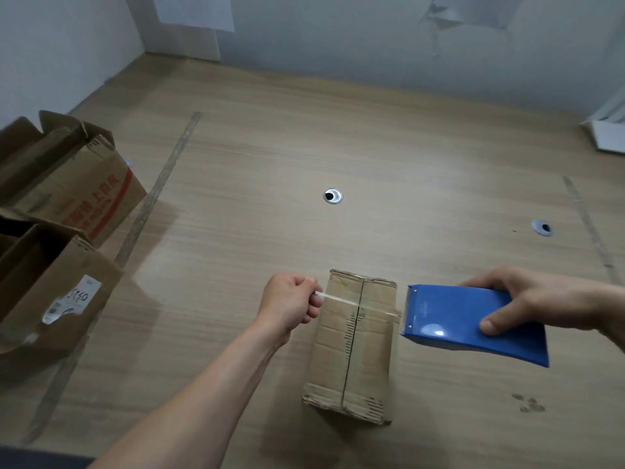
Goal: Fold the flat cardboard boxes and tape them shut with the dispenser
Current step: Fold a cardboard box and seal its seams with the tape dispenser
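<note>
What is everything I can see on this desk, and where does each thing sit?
small cardboard box: one, brown, flaps closed, near middle of the table
tape strip: one, clear, stretched across the box top
tape dispenser: one, blue, just right of the box
open cartons: two, brown, far left
table: one, light wood
cable holes: two plainly seen, silver-rimmed, in the tabletop
papers: two, white, on the back wall
left hand: pinches the tape end
right hand: holds the dispenser
</note>
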Available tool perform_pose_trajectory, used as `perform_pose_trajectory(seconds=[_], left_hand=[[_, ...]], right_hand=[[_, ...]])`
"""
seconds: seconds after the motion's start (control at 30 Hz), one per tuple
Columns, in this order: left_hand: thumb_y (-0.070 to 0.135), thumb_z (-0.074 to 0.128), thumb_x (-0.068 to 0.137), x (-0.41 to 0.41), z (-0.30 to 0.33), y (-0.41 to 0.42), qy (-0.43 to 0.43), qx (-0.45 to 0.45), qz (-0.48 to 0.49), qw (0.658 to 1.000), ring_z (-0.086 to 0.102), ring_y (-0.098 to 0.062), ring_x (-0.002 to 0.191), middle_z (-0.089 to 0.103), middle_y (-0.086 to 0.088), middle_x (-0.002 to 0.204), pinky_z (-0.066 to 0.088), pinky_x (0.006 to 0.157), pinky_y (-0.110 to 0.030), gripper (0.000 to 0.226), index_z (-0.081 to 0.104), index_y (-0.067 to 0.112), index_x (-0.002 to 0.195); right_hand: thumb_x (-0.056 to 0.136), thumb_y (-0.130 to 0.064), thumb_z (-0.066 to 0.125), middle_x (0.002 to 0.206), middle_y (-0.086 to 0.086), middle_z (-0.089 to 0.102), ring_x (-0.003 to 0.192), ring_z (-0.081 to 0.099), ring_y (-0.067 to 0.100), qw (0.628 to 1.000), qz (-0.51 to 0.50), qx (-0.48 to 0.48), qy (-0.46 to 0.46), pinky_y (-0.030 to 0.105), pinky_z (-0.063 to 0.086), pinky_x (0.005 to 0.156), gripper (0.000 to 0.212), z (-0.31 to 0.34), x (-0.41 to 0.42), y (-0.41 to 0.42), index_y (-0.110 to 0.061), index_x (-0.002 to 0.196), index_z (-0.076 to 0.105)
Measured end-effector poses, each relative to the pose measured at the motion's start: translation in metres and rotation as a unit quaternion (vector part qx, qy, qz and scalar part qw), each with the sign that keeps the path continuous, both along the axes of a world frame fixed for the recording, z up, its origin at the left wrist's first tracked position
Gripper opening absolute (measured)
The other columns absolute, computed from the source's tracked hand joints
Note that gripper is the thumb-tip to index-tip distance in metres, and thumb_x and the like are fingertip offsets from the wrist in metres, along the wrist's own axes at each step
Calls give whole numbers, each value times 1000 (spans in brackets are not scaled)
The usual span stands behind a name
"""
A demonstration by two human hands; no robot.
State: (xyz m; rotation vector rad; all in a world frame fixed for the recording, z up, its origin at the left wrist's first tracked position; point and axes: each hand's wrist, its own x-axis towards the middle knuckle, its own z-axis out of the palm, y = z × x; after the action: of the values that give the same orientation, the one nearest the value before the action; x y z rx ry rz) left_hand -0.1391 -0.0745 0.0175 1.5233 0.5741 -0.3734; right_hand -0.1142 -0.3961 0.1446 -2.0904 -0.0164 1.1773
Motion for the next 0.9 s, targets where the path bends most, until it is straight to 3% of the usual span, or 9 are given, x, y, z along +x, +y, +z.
perform_pose_trajectory(seconds=[0.13, 0.33, 0.57, 0.9], left_hand=[[14, 51, 100, 3, -6, -7, -10, 47, -13, 999, 50, -12, 43, 59, -5, 58, 38, 40, -19, 30, 65, 6, 73], [15, 51, 100, 3, -15, -6, -8, 74, -12, 997, 53, -14, 47, 59, -5, 59, 42, 43, -20, 31, 65, 6, 74], [16, 51, 99, 6, -21, -11, 8, 80, -21, 997, 57, -18, 51, 61, -5, 61, 44, 46, -23, 31, 65, 8, 72], [15, 52, 99, 8, -26, -16, 13, 83, -32, 996, 58, -20, 53, 60, -4, 59, 46, 50, -26, 32, 65, 9, 70]], right_hand=[[59, -35, 86, 107, 5, 78, 98, 74, 26, 999, -6, -32, -4, 53, 55, 96, 60, -8, -2, 3, -30, 117, 74], [56, -40, 87, 104, 2, 78, 98, 74, 32, 998, -3, -55, -14, 70, 51, 90, 59, -18, 2, 6, -42, 114, 73], [60, -38, 84, 105, 0, 78, 97, 75, 24, 998, 15, -61, -5, 58, 54, 95, 57, -20, 2, 5, -36, 115, 74], [59, -37, 83, 102, -1, 78, 95, 75, 22, 996, 13, -83, -8, 56, 55, 94, 57, -27, 2, 1, -34, 115, 74]])
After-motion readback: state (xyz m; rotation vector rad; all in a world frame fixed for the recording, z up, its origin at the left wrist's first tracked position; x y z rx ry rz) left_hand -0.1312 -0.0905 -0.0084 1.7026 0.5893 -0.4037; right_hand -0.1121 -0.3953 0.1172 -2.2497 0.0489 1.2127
